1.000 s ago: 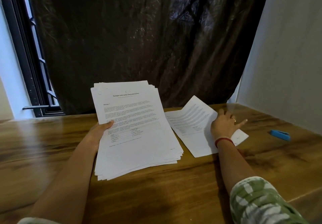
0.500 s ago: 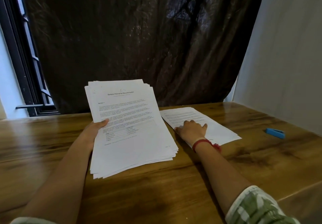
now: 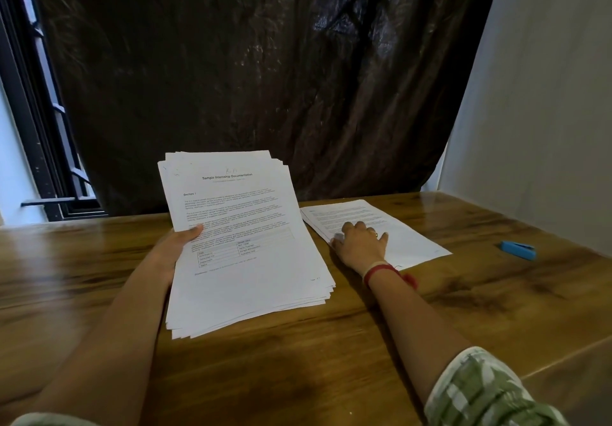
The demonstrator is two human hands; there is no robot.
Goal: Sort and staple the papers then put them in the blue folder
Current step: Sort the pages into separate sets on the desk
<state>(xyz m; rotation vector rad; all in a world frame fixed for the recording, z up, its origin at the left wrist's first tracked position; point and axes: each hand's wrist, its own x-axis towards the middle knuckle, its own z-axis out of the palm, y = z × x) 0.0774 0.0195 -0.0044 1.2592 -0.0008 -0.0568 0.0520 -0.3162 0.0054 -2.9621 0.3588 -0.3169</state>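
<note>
- The left hand (image 3: 180, 243) grips the stack of papers (image 3: 245, 253) by its left edge, thumb on the top page and fingers underneath. The stack tilts up, far end raised, near end low over the bench (image 3: 298, 369).
- The right hand (image 3: 359, 243) rests on the loose sheets (image 3: 404, 227) lying flat just right of the stack. Its fingers are bent at the sheets' near-left edge, and I cannot tell whether they pinch the paper or only press it.
- The blue stapler (image 3: 518, 250) sits well apart, out on the right side of the bench. The blue folder is not in view.
- Risks from here: the stack is already fanned at its near edge, and a one-sided grip could let pages slide out and scramble the order.
- A drag by the right hand could crease the sheets or skate them across the glossy wood.
</note>
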